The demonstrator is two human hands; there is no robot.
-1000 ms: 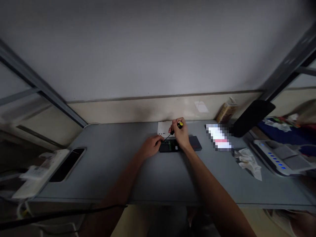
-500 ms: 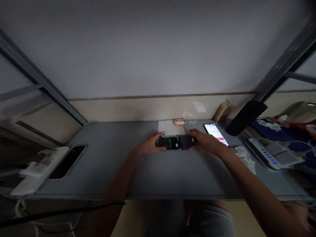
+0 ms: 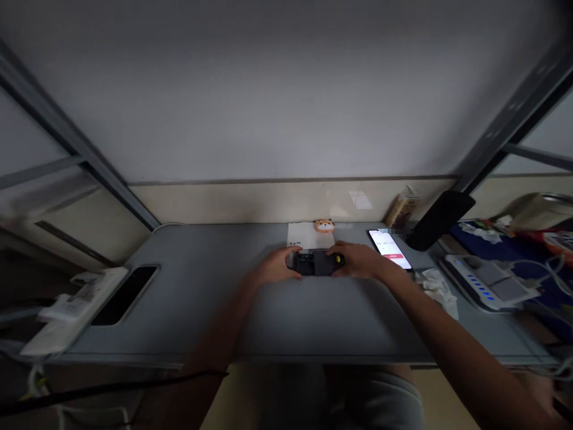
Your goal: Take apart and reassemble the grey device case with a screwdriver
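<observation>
Between my two hands, low over the middle of the grey table (image 3: 201,298), is a small black device in two parts. My left hand (image 3: 280,264) closes around the end of its open black housing (image 3: 306,263), fingers at the far edge and thumb at the near one. On the right, my right hand (image 3: 353,261) grips a black cover (image 3: 323,263) with a yellow spot, which overlaps part of the housing. Just beyond lies a white sheet (image 3: 307,233) bearing several tiny dark pieces, perhaps screws. An orange animal-faced object (image 3: 324,226) rests at its far right corner.
Right of my hands a lit phone (image 3: 388,248) shows a timer, with crumpled tissue (image 3: 439,289) nearby. Behind stand a drink carton (image 3: 403,208) and a black cylinder (image 3: 441,221). A charger hub (image 3: 487,286) sits far right. At left lie a dark phone (image 3: 125,295) and a white power strip (image 3: 76,313).
My right hand has moved left with the cover, sliding it over the housing. The green circuit board seen before is now mostly hidden. The left hand has barely moved.
</observation>
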